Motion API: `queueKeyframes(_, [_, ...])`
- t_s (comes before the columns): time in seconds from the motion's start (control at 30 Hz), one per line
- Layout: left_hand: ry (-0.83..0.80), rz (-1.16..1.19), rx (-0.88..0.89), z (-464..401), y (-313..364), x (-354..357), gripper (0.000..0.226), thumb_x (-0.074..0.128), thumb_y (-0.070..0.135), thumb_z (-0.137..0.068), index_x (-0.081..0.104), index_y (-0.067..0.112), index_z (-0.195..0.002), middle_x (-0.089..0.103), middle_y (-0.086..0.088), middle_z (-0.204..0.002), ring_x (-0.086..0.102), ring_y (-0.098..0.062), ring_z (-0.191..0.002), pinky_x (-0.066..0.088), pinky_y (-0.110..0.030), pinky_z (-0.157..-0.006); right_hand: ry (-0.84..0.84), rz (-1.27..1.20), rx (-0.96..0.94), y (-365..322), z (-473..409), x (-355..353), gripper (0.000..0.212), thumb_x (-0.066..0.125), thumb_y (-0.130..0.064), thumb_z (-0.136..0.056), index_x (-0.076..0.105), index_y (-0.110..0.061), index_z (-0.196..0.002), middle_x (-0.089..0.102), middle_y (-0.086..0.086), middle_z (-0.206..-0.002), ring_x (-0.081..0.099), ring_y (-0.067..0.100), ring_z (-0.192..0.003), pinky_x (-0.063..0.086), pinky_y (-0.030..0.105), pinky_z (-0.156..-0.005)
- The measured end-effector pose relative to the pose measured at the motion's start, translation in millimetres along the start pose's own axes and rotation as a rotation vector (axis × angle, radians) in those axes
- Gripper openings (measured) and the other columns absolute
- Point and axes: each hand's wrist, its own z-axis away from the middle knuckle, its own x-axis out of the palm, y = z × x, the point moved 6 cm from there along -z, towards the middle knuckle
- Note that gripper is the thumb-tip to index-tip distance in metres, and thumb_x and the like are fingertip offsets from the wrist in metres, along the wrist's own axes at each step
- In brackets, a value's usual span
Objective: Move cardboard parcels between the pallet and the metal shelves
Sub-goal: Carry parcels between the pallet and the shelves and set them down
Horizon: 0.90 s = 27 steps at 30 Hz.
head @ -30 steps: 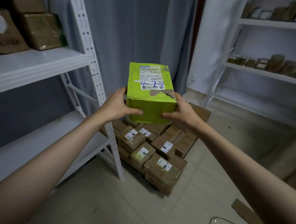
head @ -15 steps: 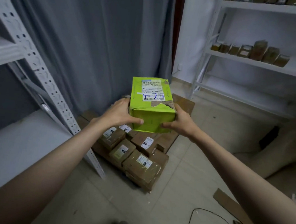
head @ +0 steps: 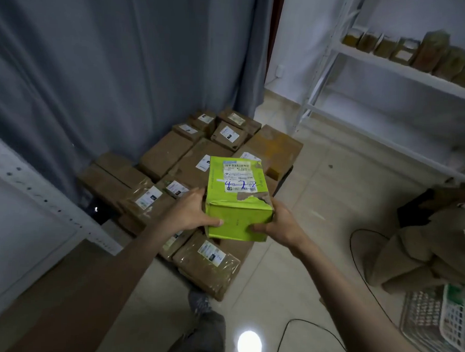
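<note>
A bright green parcel (head: 237,196) with a torn white label hangs in the air above the stack of brown cardboard parcels (head: 172,170) on the floor. My left hand (head: 190,214) grips its left side, thumb across the near face. My right hand (head: 280,226) grips its right side the same way. The pallet under the stack is hidden by the parcels. A white metal shelf (head: 44,201) runs along the left edge. Another white metal shelf (head: 409,69) stands at the back right with several brown parcels on it.
A grey curtain (head: 110,61) hangs behind the stack. Crumpled brown packing material (head: 432,253) and a white plastic basket (head: 444,319) lie on the right. A black cable (head: 306,333) loops over the tiled floor. My leg and shoe (head: 200,306) stand by the stack's near corner.
The green parcel has come down from chest height to just above the stack, still held in both hands. My view has tilted downward, so the left shelf slid out toward the edge.
</note>
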Motion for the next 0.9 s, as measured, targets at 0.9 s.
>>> queueKeyframes(0.9, [-0.037,0.366,-0.362,-202.4,-86.7,53.2,0.089,0.091,0.042,-0.063,0.053,0.017,-0.139,0.059,-0.008,-0.136,0.056,-0.027,-0.122,0.051,-0.046,-0.095,-0.322,0.040,0.289,86.5,-271.8,13.5,0.073,0.078,0.008,-0.075,0.049,-0.013,-0.139,0.061,0.010,-0.119,0.059,0.034,-0.115,0.053,0.043,-0.091])
